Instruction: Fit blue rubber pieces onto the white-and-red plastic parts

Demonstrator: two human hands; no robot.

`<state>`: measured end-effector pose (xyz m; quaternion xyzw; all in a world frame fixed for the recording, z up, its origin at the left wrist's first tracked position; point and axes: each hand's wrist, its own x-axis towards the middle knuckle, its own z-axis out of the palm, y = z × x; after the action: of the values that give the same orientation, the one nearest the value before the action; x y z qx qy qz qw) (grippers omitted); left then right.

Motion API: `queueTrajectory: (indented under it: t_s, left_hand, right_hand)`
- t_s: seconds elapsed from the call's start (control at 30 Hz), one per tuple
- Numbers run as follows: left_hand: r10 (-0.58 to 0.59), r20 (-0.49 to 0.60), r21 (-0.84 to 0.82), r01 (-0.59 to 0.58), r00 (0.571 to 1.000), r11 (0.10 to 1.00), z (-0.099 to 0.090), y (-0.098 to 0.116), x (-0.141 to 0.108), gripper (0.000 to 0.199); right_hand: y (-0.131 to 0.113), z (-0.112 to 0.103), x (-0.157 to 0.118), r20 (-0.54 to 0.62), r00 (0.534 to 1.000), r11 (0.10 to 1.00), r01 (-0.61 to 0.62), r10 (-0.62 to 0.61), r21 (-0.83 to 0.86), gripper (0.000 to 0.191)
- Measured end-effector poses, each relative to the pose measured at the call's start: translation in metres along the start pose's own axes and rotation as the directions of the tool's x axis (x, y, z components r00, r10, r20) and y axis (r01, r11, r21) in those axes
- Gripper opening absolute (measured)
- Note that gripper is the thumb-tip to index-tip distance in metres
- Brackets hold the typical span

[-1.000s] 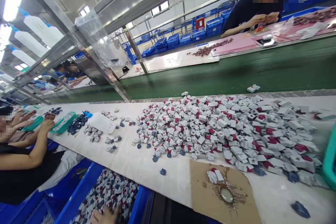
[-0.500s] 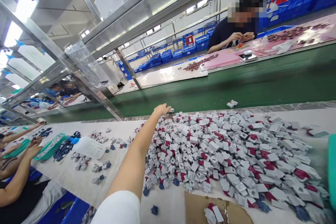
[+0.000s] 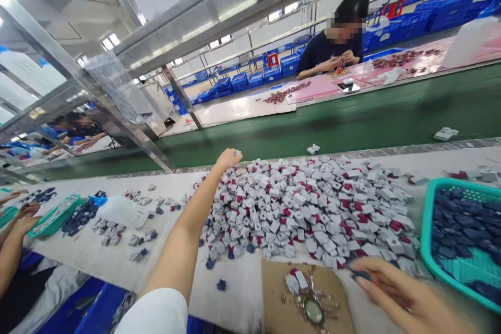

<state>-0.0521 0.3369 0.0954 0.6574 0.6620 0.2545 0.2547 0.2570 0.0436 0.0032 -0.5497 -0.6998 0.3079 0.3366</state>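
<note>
My left hand [image 3: 229,158] is stretched out to the far edge of the table, beside the green conveyor belt [image 3: 274,138]. Its fingers are closed on a small grey-white piece [image 3: 237,153]. Just below it spreads a large heap of grey-white and dark red pieces [image 3: 289,198]. At the lower right, my right hand [image 3: 403,292] pinches a small dark blue piece [image 3: 360,274] between thumb and fingers, slightly blurred. To its left lies a brown cardboard sheet [image 3: 274,292] bearing a round, glass-like ornament [image 3: 313,311] and two or three grey-white pieces [image 3: 296,282].
A teal basket [image 3: 427,219] of dark blue pieces stands at the right. Two grey-white pieces ride the belt, one nearby [image 3: 313,149]. A white plastic container [image 3: 123,211] lies at the left, near co-workers' hands [image 3: 23,219]. Another person [image 3: 332,52] sits across the belt. A metal post [image 3: 133,138] slants at left.
My left hand has closed on the grey-white piece at the table edge. My right hand has come into view with a dark blue piece. The view has swung right, showing the basket.
</note>
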Motion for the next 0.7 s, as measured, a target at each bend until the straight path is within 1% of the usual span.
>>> queueTrajectory:
  t_s: [0.07,0.1,0.17,0.27,0.3,0.37,0.4,0.47,0.53,0.6,0.63,0.67,0.7]
  left_hand:
    - [-0.022,-0.006,-0.08,0.021,1.0,0.997,-0.005,-0.005,-0.028,0.013]
    - [-0.038,-0.001,-0.128,0.038,0.999,0.991,-0.006,-0.008,-0.047,0.011]
    - [-0.073,0.038,-0.236,0.08,0.997,0.969,-0.008,-0.016,-0.092,0.012]
    - [-0.112,0.113,-0.394,0.149,0.987,0.907,-0.011,-0.025,-0.172,0.019]
    - [-0.121,0.13,-0.457,0.168,0.984,0.873,-0.011,-0.027,-0.197,0.018]
    - [-0.136,0.13,-0.586,0.187,0.982,0.788,-0.008,-0.031,-0.243,0.015]
    - [-0.152,0.123,-0.646,0.195,0.981,0.738,-0.005,-0.033,-0.261,0.019]
    - [-0.223,0.104,-0.74,0.225,0.969,0.633,0.007,-0.036,-0.289,0.033]
    - [-0.343,0.078,-0.828,0.253,0.936,0.501,0.024,-0.037,-0.307,0.04]
    - [-0.467,0.048,-0.893,0.248,0.883,0.377,0.041,-0.036,-0.318,0.042]
    - [-0.511,0.039,-0.914,0.238,0.859,0.329,0.049,-0.035,-0.322,0.042]
    - [-0.538,0.047,-0.927,0.237,0.842,0.29,0.055,-0.033,-0.325,0.042]
    - [-0.548,0.069,-0.934,0.247,0.833,0.258,0.06,-0.031,-0.327,0.041]
  right_hand:
    - [-0.018,0.017,-0.001,0.181,0.983,0.997,-0.053,0.043,0.052,0.025]
    - [-0.025,0.026,-0.001,0.244,0.969,0.997,-0.06,0.048,0.044,0.025]
    - [-0.034,0.04,-0.003,0.298,0.953,0.998,-0.036,0.05,-0.054,0.023]
    - [-0.037,0.052,-0.009,0.344,0.939,0.956,0.088,0.014,-0.278,0.017]
    - [-0.037,0.054,-0.011,0.368,0.93,0.929,0.14,-0.005,-0.342,0.016]
    - [-0.037,0.057,-0.015,0.412,0.911,0.88,0.22,-0.031,-0.421,0.015]
    - [-0.038,0.058,-0.016,0.421,0.906,0.862,0.241,-0.036,-0.445,0.014]
    - [-0.039,0.06,-0.016,0.425,0.904,0.839,0.26,-0.038,-0.478,0.011]
    - [-0.04,0.062,-0.016,0.441,0.897,0.816,0.287,-0.044,-0.502,0.01]
    - [-0.041,0.063,-0.014,0.469,0.882,0.797,0.319,-0.051,-0.513,0.01]
    - [-0.042,0.063,-0.013,0.483,0.874,0.788,0.333,-0.053,-0.517,0.01]
    - [-0.042,0.063,-0.012,0.492,0.869,0.78,0.343,-0.053,-0.522,0.012]
    - [-0.042,0.063,-0.011,0.498,0.866,0.773,0.35,-0.051,-0.529,0.013]
